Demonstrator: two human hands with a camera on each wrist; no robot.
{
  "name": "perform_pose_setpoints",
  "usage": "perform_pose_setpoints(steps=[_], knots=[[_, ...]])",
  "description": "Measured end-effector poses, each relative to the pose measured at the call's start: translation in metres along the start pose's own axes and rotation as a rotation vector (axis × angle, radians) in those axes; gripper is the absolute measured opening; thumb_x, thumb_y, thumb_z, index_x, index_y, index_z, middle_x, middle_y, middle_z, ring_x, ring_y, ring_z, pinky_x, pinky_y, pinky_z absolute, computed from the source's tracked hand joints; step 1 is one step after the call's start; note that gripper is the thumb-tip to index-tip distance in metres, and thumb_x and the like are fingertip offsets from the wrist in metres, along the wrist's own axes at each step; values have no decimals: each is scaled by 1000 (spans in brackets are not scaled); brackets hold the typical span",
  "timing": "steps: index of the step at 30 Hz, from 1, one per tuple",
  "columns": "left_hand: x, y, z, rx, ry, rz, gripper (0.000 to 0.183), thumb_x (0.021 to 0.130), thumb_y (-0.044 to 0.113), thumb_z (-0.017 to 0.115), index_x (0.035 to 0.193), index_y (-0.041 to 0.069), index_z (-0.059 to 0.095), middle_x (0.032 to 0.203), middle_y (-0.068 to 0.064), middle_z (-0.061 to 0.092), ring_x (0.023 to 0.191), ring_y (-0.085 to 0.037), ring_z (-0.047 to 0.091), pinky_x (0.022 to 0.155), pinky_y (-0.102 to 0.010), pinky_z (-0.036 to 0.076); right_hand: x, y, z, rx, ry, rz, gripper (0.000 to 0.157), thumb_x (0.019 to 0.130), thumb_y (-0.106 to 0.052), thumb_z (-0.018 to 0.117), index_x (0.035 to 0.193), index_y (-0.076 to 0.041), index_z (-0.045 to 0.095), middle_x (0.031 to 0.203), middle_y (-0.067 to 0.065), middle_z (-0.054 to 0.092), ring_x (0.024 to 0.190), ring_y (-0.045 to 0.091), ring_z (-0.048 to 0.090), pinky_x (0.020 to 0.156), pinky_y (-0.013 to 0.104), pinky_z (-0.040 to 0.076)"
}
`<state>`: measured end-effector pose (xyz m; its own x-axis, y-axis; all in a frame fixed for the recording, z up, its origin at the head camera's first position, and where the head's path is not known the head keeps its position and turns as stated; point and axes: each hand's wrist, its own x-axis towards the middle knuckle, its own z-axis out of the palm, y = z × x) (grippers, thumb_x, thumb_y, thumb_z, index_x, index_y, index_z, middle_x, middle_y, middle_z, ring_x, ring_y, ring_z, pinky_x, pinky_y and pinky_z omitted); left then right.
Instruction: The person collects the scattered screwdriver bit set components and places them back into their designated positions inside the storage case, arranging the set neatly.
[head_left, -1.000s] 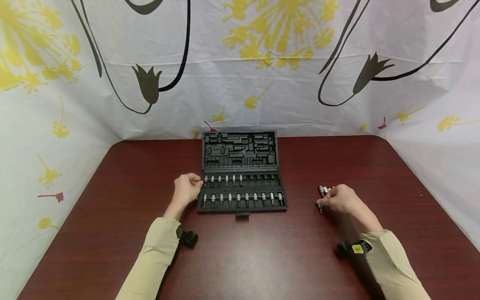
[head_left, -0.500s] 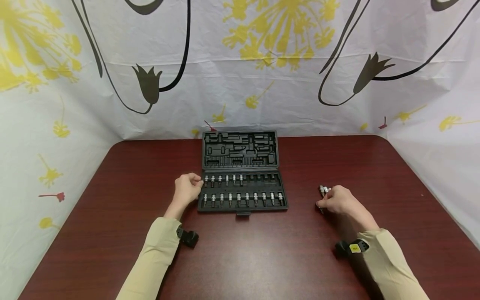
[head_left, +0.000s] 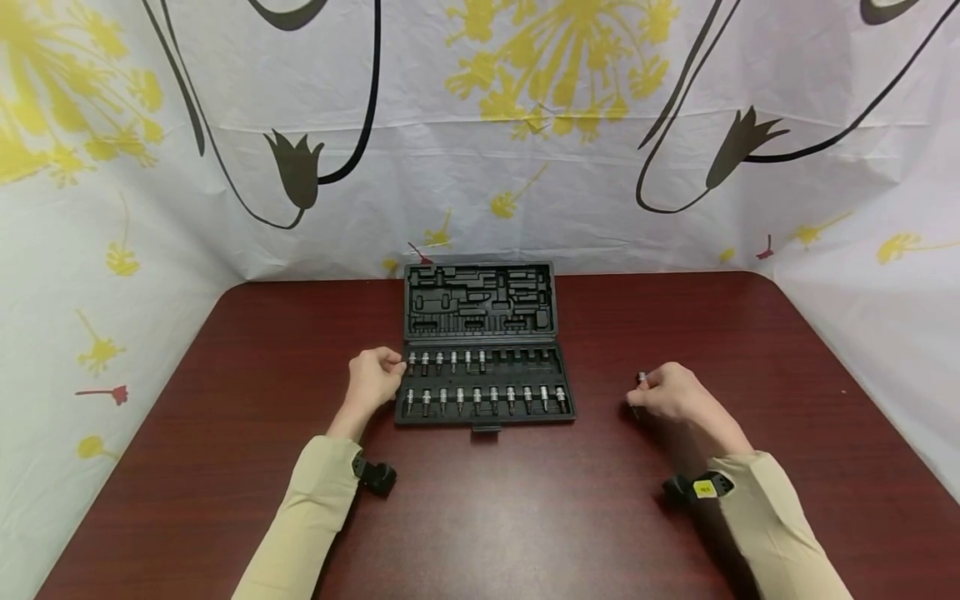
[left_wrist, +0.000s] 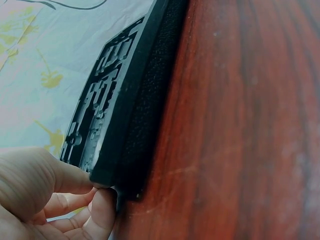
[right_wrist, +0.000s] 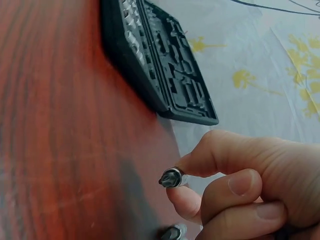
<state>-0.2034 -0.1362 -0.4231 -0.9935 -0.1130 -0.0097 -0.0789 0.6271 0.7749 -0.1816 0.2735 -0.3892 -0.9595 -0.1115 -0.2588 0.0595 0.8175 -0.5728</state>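
Note:
A black bit socket case lies open on the table, its lid tipped back. Silver bit sockets fill the front row and the left part of the back row. My left hand pinches the case's left edge between thumb and fingers; the left wrist view shows this grip at a corner. To the right of the case, my right hand pinches a bit socket between thumb and forefinger, its cross-shaped tip outward. Another bit socket is partly visible below it.
The dark red wooden table carries the case near its far edge. Behind it hangs a white patterned cloth. Wrist cameras sit on both forearms. Table surface lies between the case and my right hand.
My right hand has lifted a little and shifted slightly left, with a bit socket between its fingertips. My left hand stays on the case edge.

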Motion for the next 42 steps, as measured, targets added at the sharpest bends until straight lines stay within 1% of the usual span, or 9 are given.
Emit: perform_pose_setpoints(steps=[6,10,15,24,28,33,42], knots=[[0,0,0,-3,0,3,15,88,5,60,98,-6,65,85,-21,63,46,-15,56,45,-29,51,6,-9,0,10,-15,-7,23,80,-18,63,60,-5,61,46,-8,44,49,8,41,48,24,35],[-1,0,-1,-3,3,8,15,88,4,60,97,-7,65,84,-21,63,46,-16,57,45,-29,51,9,-14,0,14,-19,-11,23,81,-19,63,64,-3,63,46,-8,45,49,8,42,49,24,36],[-1,0,-1,-5,5,10,15,88,4,60,97,-6,65,84,-21,63,46,-16,57,45,-29,51,13,-21,2,20,-8,-38,22,81,-17,64,65,-1,65,45,-9,45,49,8,42,49,24,35],[0,0,0,-1,20,16,13,87,3,61,94,-6,65,80,-20,64,44,-14,56,44,-28,51,22,-35,6,23,-8,-70,21,81,-16,63,66,-2,65,47,-7,46,50,9,44,48,24,37],[1,0,1,4,29,19,12,87,3,62,93,-6,65,79,-19,65,43,-14,56,43,-28,51,26,-40,8,18,10,-85,21,80,-16,63,65,-2,65,47,-8,47,50,8,44,49,24,38],[1,0,1,5,23,14,12,87,3,61,93,-7,65,79,-20,65,44,-14,56,43,-28,51,31,-49,10,23,16,-81,20,78,-17,63,66,-2,67,48,-8,47,51,8,45,49,24,38],[1,0,1,5,12,-2,12,87,3,61,95,-6,65,80,-19,64,47,-16,57,45,-29,51,39,-64,15,35,1,-99,20,78,-16,63,70,2,68,46,-9,48,50,8,45,49,23,38]])
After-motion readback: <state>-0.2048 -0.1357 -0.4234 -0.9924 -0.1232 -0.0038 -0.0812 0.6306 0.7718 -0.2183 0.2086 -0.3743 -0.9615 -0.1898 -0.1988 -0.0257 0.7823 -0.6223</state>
